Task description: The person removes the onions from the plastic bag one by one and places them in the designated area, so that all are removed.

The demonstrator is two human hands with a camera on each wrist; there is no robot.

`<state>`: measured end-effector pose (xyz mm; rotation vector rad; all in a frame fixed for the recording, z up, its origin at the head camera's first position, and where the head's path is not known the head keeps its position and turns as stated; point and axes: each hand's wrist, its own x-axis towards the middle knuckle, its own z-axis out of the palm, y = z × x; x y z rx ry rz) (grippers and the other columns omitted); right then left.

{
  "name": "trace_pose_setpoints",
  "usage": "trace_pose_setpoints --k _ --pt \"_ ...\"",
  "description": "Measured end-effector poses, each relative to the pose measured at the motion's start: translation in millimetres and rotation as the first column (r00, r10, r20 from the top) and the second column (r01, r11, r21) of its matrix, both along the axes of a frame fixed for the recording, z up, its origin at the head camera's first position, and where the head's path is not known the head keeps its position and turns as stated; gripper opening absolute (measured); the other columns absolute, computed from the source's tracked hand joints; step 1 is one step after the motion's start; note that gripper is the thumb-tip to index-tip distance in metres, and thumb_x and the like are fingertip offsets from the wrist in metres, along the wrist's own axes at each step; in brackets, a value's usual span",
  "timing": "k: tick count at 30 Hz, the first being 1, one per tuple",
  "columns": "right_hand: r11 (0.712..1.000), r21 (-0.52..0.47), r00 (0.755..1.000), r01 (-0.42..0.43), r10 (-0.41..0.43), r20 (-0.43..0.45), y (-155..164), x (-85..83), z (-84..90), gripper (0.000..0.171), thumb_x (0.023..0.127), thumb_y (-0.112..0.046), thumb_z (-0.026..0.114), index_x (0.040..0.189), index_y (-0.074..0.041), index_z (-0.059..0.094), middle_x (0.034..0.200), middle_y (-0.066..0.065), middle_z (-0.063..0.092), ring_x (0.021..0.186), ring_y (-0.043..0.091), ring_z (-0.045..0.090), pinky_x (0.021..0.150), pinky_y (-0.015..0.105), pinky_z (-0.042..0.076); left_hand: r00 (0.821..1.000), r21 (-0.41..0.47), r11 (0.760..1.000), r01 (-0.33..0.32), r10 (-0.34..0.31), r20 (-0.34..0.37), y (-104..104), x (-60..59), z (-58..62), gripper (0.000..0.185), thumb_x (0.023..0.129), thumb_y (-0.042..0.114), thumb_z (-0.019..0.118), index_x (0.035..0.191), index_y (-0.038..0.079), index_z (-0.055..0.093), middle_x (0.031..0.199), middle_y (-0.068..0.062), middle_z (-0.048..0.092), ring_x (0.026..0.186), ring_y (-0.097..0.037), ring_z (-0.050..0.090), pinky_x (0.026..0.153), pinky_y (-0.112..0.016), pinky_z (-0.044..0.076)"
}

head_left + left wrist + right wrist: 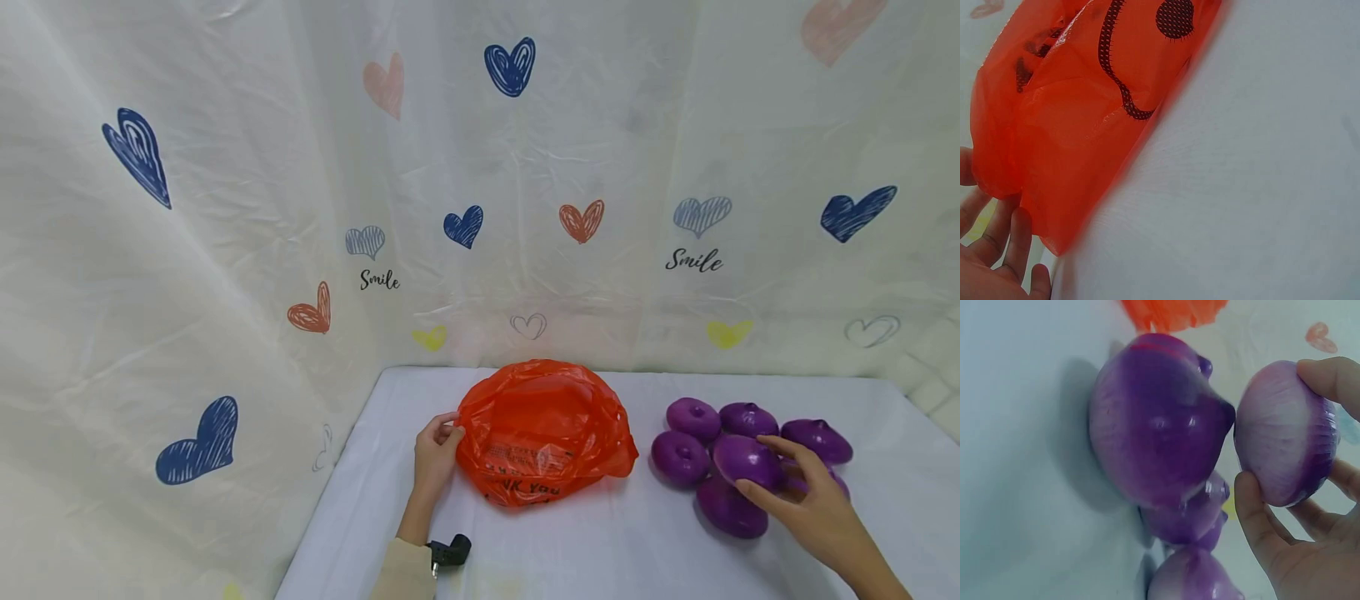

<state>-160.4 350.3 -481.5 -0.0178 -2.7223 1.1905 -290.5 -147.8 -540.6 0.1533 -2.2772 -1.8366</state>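
Note:
In the head view a red plastic bag (pixel 543 475) stands puffed up on the table, mouth spread open, black print on its front. My left hand (pixel 433 458) grips the bag's left edge between thumb and fingers. The left wrist view shows those fingers (pixel 1019 240) at the bag's thin film (pixel 1079 144). My right hand (pixel 821 521) holds a shiny purple onion (pixel 741 461) raised over the others. Seen from the right wrist, thumb and fingertips clasp this onion (pixel 1279 434) around its sides, beside a larger-looking onion (pixel 1157 422) on the table.
Several more purple onions (pixel 693 419) lie clustered on the right of the white table (pixel 600 550), close to one another. Behind the table hangs a pale curtain (pixel 637 150) printed with hearts. A black device (pixel 452 550) sits at my left wrist.

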Motion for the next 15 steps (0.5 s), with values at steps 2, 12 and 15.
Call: trace_pose_setpoints --k 2,12,15 --pt "0.999 0.016 0.999 0.027 -0.028 0.026 6.0 2.2 -1.2 0.086 0.094 -0.036 0.074 0.159 -0.007 0.026 0.150 0.039 0.032 0.104 -0.008 0.049 0.067 0.006 0.041 1.000 -0.001 1.000 0.002 -0.002 -0.001 -0.3 -0.1 -0.2 0.022 0.098 0.017 0.066 0.119 0.018 0.073 0.095 -0.006 0.066 0.085 -0.020 0.059 0.071 -0.022 0.054" --pt "0.996 0.002 0.982 0.092 -0.091 0.167 24.6 10.7 -7.7 0.094 0.097 -0.046 0.067 0.162 -0.003 0.015 0.151 0.045 0.023 0.121 0.065 0.040 0.070 0.032 0.056 1.000 0.003 1.000 0.000 0.000 0.006 -0.3 -1.8 -2.3 0.023 0.099 0.016 0.065 0.120 0.018 0.072 0.096 -0.006 0.066 0.085 -0.019 0.059 0.072 -0.023 0.055" --pt "0.993 0.004 0.970 0.119 -0.117 0.212 28.5 12.3 -11.2 0.098 0.097 -0.052 0.065 0.161 0.000 0.012 0.152 0.043 0.022 0.121 0.062 0.040 0.071 0.036 0.056 1.000 0.009 1.000 0.005 -0.005 0.007 -0.2 -2.2 -2.8 0.022 0.099 0.016 0.065 0.120 0.018 0.072 0.096 -0.006 0.066 0.085 -0.019 0.059 0.073 -0.023 0.055"
